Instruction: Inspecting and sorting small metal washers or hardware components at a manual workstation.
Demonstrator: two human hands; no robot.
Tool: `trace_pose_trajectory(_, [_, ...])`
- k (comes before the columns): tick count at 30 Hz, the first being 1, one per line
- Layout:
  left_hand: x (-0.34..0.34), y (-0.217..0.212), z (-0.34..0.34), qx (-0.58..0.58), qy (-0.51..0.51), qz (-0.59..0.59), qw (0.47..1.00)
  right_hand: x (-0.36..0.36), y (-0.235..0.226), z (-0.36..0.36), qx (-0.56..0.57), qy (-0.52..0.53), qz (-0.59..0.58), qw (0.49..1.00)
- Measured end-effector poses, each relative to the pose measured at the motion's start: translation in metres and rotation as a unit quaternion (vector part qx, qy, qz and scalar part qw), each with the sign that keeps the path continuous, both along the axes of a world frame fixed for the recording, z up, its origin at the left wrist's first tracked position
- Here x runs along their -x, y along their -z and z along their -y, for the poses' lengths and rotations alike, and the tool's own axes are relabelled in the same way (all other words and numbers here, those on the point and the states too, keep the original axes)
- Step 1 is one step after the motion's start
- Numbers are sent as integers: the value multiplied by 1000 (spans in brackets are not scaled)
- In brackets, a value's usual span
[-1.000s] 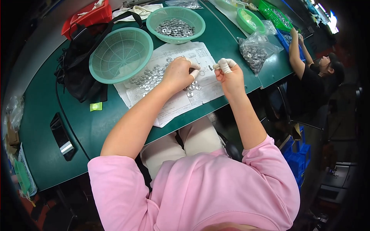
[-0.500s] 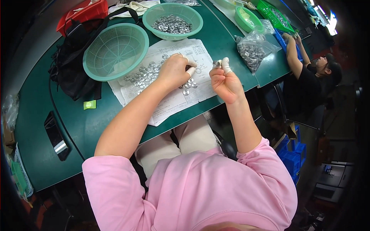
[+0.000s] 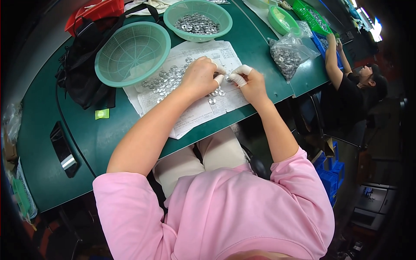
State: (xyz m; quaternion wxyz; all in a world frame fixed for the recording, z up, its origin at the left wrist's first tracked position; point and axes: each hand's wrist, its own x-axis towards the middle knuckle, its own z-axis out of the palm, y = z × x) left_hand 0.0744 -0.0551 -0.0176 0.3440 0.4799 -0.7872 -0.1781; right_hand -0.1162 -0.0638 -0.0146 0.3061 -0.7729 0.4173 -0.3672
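Observation:
My right hand (image 3: 253, 86), white covers on its thumb and forefinger, pinches a small silvery metal disc (image 3: 228, 79) above the paper. Close on its left is my left hand (image 3: 200, 79), back upward, with curled fingers and white finger covers pointing at that disc. Whatever lies between the left fingertips is too small to make out. Loose metal discs (image 3: 163, 85) are spread on the printed paper sheets (image 3: 190, 117) beside and under my left wrist. A few more discs (image 3: 212, 101) lie just below my left fingertips.
Beyond the sheets stand an unfilled green mesh basket (image 3: 130, 56) and a green basket (image 3: 229, 24) of discs. A clear bag of metal parts (image 3: 286, 60) sits right. A black bag (image 3: 84, 73) and phone (image 3: 64, 149) lie left. A co-worker (image 3: 359, 95) handles bins at far right.
My right hand has moved left and down, turning from palm-up to bring the disc next to my left fingertips. My left hand has stayed nearly in place.

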Motion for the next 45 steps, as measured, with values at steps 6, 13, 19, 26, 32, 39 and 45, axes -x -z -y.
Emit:
trace_pose_trajectory(6, [6,0,-3,50,57,30,997,0,7,2,52,50,-37,997])
trace_pose_trajectory(13, [8,-3,-6,30,35,90,995,-4,7,-3,60,79,-15,995])
trace_pose_trajectory(19, [10,-7,-9,32,14,126,991,-2,12,-4,160,70,-82,981])
trace_pose_trajectory(26, [10,-6,-12,39,7,137,990,-2,12,-1,115,70,-71,988])
trace_pose_trajectory(32, [10,-9,-10,25,10,118,993,-1,10,-2,158,59,-96,981])
trace_pose_trajectory(39, [10,-6,-15,16,1,104,994,-4,10,-2,149,68,-87,983])
trace_pose_trajectory(45, [10,-7,-12,13,5,95,995,-6,10,-3,143,77,-82,983])
